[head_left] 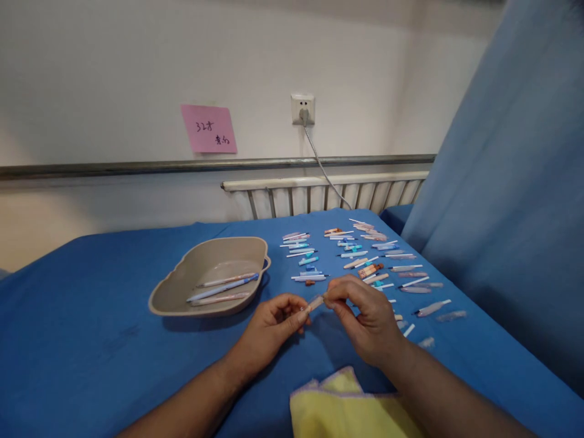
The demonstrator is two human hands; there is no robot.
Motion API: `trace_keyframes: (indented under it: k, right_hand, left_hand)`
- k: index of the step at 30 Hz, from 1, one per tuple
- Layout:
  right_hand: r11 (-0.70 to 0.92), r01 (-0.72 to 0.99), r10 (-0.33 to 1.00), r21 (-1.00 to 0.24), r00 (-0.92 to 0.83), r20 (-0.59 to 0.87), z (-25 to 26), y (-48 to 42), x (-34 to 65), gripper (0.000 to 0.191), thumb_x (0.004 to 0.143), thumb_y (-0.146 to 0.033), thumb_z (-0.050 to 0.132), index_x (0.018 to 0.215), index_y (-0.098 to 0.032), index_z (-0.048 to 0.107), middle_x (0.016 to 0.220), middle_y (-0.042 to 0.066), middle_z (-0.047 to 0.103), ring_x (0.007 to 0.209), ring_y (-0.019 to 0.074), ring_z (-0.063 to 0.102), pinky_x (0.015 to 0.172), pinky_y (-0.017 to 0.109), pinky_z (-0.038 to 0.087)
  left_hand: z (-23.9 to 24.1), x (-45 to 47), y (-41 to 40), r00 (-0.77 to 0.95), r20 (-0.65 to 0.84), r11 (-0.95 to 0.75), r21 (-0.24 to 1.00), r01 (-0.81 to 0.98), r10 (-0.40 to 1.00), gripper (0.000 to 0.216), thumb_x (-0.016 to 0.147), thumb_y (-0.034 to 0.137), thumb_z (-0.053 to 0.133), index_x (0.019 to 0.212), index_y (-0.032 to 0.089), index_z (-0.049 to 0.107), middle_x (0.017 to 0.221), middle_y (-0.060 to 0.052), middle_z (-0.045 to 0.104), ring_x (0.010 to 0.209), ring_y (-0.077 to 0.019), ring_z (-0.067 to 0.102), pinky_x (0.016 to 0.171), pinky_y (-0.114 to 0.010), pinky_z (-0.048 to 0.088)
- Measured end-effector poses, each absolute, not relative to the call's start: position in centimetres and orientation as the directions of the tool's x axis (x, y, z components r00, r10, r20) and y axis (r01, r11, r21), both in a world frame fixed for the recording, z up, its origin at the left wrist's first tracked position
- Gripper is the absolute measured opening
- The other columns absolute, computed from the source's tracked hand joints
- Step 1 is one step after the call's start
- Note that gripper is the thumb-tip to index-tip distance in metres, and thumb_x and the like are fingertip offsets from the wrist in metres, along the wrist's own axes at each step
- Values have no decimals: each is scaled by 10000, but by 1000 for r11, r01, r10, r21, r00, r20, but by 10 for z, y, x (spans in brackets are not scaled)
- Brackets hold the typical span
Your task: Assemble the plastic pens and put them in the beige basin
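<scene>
Peach plastic between two sets of fingertips, that's what's going on at this bed. It's a small pen piece, held just above the sheet. The left hand has its lower end pinched between thumb and fingers, and the right hand is gripping the other end, fingers curled in tight. Both are definitely grasping, nothing let go. Can't make out exactly which pen part it is, too small and half covered by fingers.

Right by the right forearm there's a yellow cloth with purple edging, kinda folded over. Past the hands, loose pen parts are laid out in rough columns: a teal barrel, white ink refills, a chunky orange-brown printed piece, a see-through sleeve, plus lots more in pinks and blues.

Over to the left sits a taupe basin with a little loop handle, three pens lying in it, one bluish and two pinkish. All of it rests on a blue sheet. Behind that, a white bed rail, a pink sticky note with handwriting, a plugged-in wall socket, and a blue curtain on the right.
</scene>
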State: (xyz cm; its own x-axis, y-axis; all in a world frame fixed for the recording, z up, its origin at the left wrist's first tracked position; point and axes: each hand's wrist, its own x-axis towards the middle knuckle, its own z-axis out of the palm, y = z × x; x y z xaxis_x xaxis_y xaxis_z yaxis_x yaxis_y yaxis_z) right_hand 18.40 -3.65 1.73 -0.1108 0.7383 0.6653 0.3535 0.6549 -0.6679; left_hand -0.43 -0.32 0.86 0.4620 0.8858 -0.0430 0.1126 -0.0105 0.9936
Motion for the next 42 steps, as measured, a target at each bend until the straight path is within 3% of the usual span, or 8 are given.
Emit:
trace_keyframes:
  k: [3,7,12,19,25,29,36,42]
  right_hand:
    - [598,262,788,-757,-21,616,15,-35,182,104,824,-146,525,796,-213,600,778,18,616,749,156,582,689,284,454]
    - [409,-58,907,-911,139,399,17,-31,179,37,813,-235,575,786,-209,573,714,-8,616,636,126,577,597,248,453]
    - [277,-328,960,-903,140,243,23,-28,179,131,785,-317,620,806,-204,556,783,14,662,640,136,625,554,245,465]
    - [258,-133,966,-957,48,254,16,-29,178,133,762,-279,644,862,-200,680,699,-7,624,621,106,564,588,225,448]
    - [233,-153,972,-960,36,230,18,-28,181,91,740,-271,663,796,-204,637,671,-27,612,593,104,559,583,225,449]
    - [275,-52,961,-960,30,274,18,-28,183,83,769,-276,622,786,-196,635,662,-19,592,614,117,539,586,232,431]
    - [494,325,865,-807,-90,493,21,-29,192,110,844,-180,496,799,-207,593,735,-1,559,705,140,524,651,257,404]
    - [502,373,858,-781,-104,502,19,-29,192,101,853,-164,487,810,-207,567,738,-10,553,704,133,524,658,249,395]
  left_hand:
    - [10,-4,-4,469,-35,-21,993,114,882,199,752,334,651,792,143,615,662,7,586,581,-93,488,561,-207,388]
    - [12,-4,-5,471,-30,-28,993,116,881,195,754,332,647,785,143,612,662,4,592,578,-92,489,558,-209,393]
    - [12,-4,-3,454,-26,-30,993,117,891,210,751,345,647,794,144,608,659,1,596,574,-95,492,549,-214,396]
    - [11,-6,0,446,-7,-54,991,123,895,186,766,319,640,812,142,608,663,7,583,588,-96,494,563,-216,396]
    - [12,-7,-1,438,-7,-59,989,136,899,182,765,314,640,811,140,613,676,0,590,599,-101,499,567,-219,396]
    - [12,-7,-1,447,1,-71,987,141,895,170,765,305,640,806,142,616,669,5,588,597,-98,490,563,-213,386]
    - [11,-6,-1,447,4,-78,986,148,895,180,764,320,638,800,145,619,665,6,583,595,-100,488,567,-214,387]
    - [12,-5,-2,461,10,-82,987,137,888,186,755,327,643,780,144,621,667,3,589,600,-101,493,576,-214,395]
